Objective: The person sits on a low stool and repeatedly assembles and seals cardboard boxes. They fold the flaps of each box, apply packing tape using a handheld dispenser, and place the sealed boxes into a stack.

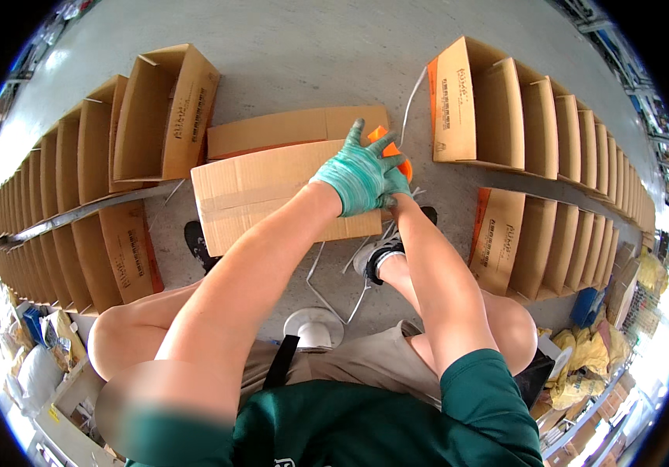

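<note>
A taped brown cardboard box [264, 198] rests across my knees. My left hand [356, 175], in a green glove, lies on the box's right end with its fingers spread. My right hand [399, 185], also in a green glove, sits mostly hidden under and behind the left one. It grips an orange hand tool [390, 148] that sticks out past the fingertips at the box's far right corner. A second, flatter cardboard box [288, 128] lies just behind the first one.
Rows of open, upright cardboard boxes line the left [148, 117] and the right [506, 109] of a grey concrete floor. White strapping [333, 300] loops on the floor by my shoes, near a white round base [315, 327]. Yellow bags [583, 366] lie at lower right.
</note>
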Demonstrator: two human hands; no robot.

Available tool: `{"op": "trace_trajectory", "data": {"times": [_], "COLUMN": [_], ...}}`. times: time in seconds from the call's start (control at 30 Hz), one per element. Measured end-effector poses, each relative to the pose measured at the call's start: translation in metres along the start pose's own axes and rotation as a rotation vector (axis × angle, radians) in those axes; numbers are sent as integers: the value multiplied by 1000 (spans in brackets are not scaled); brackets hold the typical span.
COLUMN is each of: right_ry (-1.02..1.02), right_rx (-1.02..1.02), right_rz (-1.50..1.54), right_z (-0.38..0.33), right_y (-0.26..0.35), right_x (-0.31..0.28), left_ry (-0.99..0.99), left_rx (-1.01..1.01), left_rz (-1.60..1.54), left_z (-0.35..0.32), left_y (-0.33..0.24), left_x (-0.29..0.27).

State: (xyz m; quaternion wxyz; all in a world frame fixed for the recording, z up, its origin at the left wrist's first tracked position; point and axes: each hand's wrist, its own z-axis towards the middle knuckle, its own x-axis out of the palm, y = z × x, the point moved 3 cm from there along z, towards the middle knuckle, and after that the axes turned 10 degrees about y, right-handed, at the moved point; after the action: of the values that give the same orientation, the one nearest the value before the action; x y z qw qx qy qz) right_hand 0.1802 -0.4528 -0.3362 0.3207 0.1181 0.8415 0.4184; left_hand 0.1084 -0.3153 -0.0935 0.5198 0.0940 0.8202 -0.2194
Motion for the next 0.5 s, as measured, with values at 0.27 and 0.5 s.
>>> {"op": "trace_trajectory", "data": {"times": [0.27, 0.5], "right_ry": [-156, -13], "right_rx": [297, 163], "right_rz": [-347, -255], "right_z": [-37, -63], "right_y": [99, 153], "right_x": [-42, 2], "left_ry": [-481, -731], "left_rx": [-824, -1342], "left_rz": [-113, -1045], "left_z": [-164, -243], "left_y": [51, 71], "left_x": [69, 106]}}
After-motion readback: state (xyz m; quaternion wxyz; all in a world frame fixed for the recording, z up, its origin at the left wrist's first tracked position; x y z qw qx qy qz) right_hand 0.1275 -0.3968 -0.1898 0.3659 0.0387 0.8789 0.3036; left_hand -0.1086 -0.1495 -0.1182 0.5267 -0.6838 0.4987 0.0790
